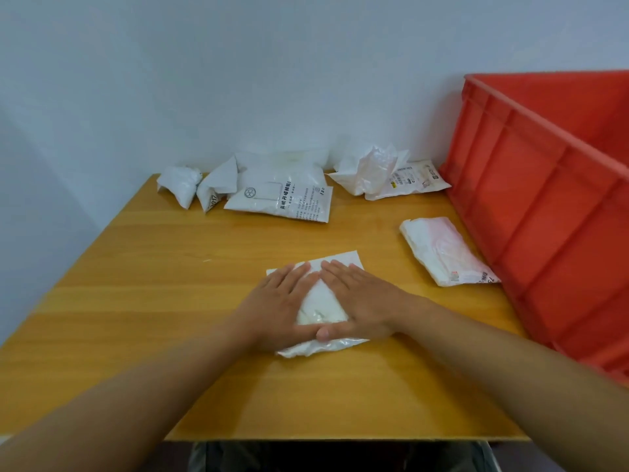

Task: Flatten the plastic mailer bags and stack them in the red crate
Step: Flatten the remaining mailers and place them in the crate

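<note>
We see a white plastic mailer bag [321, 301] lying on the wooden table [143, 301], a little right of centre and toward the near edge. It is soft and wrinkled; its far corner lies flat like a sheet, while the near edge is glossy and crumpled. Between our hands a pale, slightly puffed patch shows.

Our left hand [277, 304] and right hand [357, 301] both press on it, palms down, fingers straight and held together. The fingertips meet at the far side and the thumbs meet at the near side, framing a triangle of bag.

To the right, near the crate, a folded white bag with a pink tint [442, 250] lies flat; small print shows at its near end, too small to read. Along the far edge against the wall [238, 80] lie more bags: a small crumpled white wad [178, 183] at the far left, a creased bag [218, 185] just beside it, a larger flat bag with black printing [286, 195] touching that one, and farther right a crumpled translucent bag [371, 170] resting on a labelled bag [415, 178].

The red crate [544, 206] stands at the table's right side, its ribbed wall facing us. We cannot tell what is inside.
</note>
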A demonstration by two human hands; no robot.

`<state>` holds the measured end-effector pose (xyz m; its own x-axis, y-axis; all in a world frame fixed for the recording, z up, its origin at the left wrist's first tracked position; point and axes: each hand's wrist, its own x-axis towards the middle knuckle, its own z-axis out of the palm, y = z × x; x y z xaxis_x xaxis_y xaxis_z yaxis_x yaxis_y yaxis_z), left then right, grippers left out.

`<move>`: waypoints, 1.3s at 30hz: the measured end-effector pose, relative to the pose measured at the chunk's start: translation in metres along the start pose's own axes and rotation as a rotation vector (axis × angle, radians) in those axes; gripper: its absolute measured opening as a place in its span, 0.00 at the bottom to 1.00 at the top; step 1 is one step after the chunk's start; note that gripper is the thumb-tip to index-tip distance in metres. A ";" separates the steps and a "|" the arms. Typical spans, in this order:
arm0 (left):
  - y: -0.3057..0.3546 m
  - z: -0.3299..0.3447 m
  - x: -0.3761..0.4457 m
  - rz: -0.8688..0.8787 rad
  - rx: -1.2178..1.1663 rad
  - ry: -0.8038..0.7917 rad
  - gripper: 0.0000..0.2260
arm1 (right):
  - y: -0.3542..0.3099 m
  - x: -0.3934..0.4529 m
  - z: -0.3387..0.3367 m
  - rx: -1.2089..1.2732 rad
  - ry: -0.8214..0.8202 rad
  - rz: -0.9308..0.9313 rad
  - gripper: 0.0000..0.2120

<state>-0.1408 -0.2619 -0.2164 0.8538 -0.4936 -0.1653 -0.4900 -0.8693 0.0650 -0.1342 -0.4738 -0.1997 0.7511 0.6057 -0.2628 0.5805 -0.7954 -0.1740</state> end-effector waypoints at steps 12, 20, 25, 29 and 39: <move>-0.001 -0.018 -0.008 0.057 -0.065 0.304 0.30 | 0.011 -0.029 -0.009 -0.019 0.146 -0.103 0.32; 0.006 -0.007 0.010 0.004 -0.360 0.118 0.25 | -0.021 -0.006 0.011 0.209 0.209 0.110 0.34; 0.009 -0.002 0.012 0.029 -0.271 0.106 0.26 | -0.026 -0.003 0.019 0.052 0.173 0.171 0.37; 0.009 -0.001 0.015 0.043 -0.103 0.087 0.25 | -0.030 0.001 0.021 0.010 0.181 0.203 0.36; 0.007 0.004 0.018 0.036 -0.057 0.075 0.26 | -0.030 0.005 0.027 -0.015 0.223 0.209 0.46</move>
<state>-0.1300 -0.2770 -0.2224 0.8478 -0.5231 -0.0876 -0.5115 -0.8500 0.1258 -0.1564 -0.4475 -0.2214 0.9042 0.4202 -0.0762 0.4096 -0.9038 -0.1239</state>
